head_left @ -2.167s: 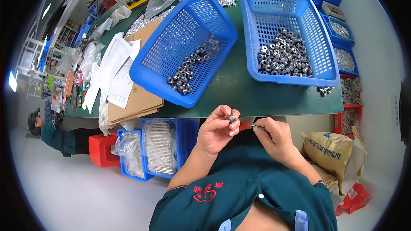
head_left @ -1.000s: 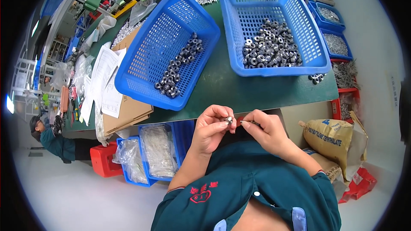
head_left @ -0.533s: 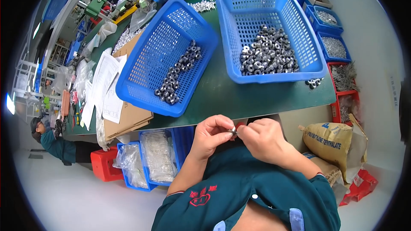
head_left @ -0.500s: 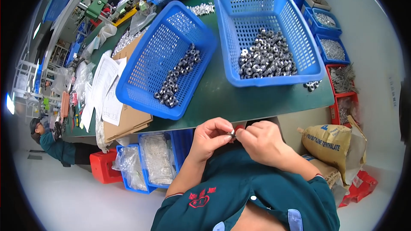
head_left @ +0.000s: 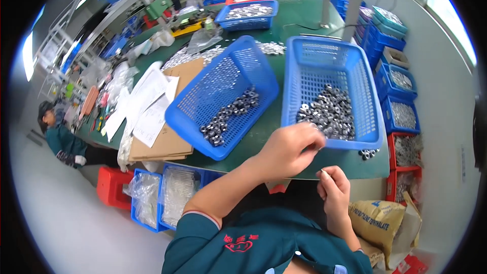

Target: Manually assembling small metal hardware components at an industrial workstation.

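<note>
Small metal rings (head_left: 328, 116) lie heaped in the right blue basket (head_left: 369, 102) on the green bench (head_left: 264, 137); the worker's left hand (head_left: 291, 149) hovers over that basket's near rim, fingers curled, w/ whatever it may hold hidden from view. Right hand (head_left: 334, 190) sits below the bench edge, fingertips pinched on a thin pin-like piece (head_left: 323, 172). A second blue basket (head_left: 223, 96), tilted, holds fewer rings. Loose rings (head_left: 369, 153) already sit by the bench edge. Risks, as judged: a fumbled ring dropping off the edge into the crates below, or the pin slipping from so light a pinch.
</note>
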{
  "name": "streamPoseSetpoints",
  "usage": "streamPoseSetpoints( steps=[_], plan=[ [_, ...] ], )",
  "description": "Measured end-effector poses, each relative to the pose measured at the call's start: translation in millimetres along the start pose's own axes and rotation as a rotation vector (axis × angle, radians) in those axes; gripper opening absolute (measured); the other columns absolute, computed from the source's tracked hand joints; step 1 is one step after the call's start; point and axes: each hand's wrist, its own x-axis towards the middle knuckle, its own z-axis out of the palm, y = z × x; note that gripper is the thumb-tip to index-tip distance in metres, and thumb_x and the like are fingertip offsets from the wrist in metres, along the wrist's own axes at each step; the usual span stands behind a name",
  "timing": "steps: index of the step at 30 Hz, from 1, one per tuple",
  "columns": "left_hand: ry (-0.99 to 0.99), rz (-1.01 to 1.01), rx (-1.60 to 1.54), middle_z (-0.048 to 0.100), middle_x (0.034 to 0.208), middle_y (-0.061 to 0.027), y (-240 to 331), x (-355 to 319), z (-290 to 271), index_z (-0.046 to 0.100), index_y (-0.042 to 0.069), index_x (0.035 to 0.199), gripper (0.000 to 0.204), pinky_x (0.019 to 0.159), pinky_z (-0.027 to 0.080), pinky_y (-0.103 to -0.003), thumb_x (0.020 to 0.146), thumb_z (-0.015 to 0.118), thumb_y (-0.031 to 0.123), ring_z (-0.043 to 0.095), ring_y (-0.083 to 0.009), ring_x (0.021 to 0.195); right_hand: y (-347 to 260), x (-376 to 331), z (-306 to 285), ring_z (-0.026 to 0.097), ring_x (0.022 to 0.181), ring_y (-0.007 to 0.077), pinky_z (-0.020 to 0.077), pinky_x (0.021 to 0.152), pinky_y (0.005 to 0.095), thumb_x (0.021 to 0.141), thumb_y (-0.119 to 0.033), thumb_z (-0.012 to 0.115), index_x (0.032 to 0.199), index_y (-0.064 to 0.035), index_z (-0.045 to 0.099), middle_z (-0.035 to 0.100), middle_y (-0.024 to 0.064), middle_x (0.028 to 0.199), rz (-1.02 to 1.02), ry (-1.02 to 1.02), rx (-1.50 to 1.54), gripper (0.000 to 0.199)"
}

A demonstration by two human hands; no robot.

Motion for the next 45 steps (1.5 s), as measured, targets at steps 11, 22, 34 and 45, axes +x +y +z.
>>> streamPoseSetpoints(
  steps=[11, 22, 34, 45],
  plan=[
    [-0.339, -0.205, 0.502, 0.063, 0.094, -0.0169, -94, 63, 56, 0.065, 0.005, 0.087, 0.011, 0.078, 0.053, -0.046, 0.078, 0.059, 0.003, 0.065, -0.0367, 0.09, 21, -15, -6, 0.045, 0.053, 0.0034, 0.0314, 0.047, 0.0192, 0.096, -0.012, 0.059, 0.093, -0.0002, 0.06, 0.052, -0.0026, 0.066, 0.006, -0.068, -0.141, 0.012],
    [0.075, -0.469, 1.173, 0.066, 0.09, -0.006, -84, -73, -73, 0.071, 0.012, 0.088, 0.011, 0.086, 0.044, -0.042, 0.077, 0.071, 0.013, 0.06, -0.0272, 0.094, 37, -9, -12, 0.044, 0.055, 0.0038, 0.0333, 0.049, 0.0204, 0.096, -0.012, 0.059, 0.094, 0.0, 0.061, 0.052, -0.0024, 0.065, 0.08, -0.147, -0.131, 0.012],
    [0.078, -0.597, 1.208, 0.067, 0.086, -0.0055, -115, -104, -71, 0.07, 0.012, 0.083, 0.011, 0.088, 0.041, -0.041, 0.08, 0.061, 0.007, 0.059, -0.0267, 0.094, 34, -9, -2, 0.048, 0.057, 0.004, 0.0373, 0.052, 0.0218, 0.095, -0.012, 0.061, 0.093, 0.001, 0.063, 0.055, -0.0014, 0.065, 0.084, -0.171, -0.206, 0.013],
    [0.516, -0.47, -0.791, 0.06, 0.111, -0.0102, -51, -106, -34, 0.059, 0.001, 0.106, 0.021, 0.082, 0.055, -0.031, 0.087, 0.064, -0.007, 0.065, -0.0172, 0.091, 27, -10, 10, 0.047, 0.057, 0.0047, 0.0379, 0.052, 0.0233, 0.095, -0.012, 0.06, 0.094, 0.0006, 0.064, 0.054, -0.0013, 0.063, 0.036, -0.174, -0.287, 0.013]
  ],
)
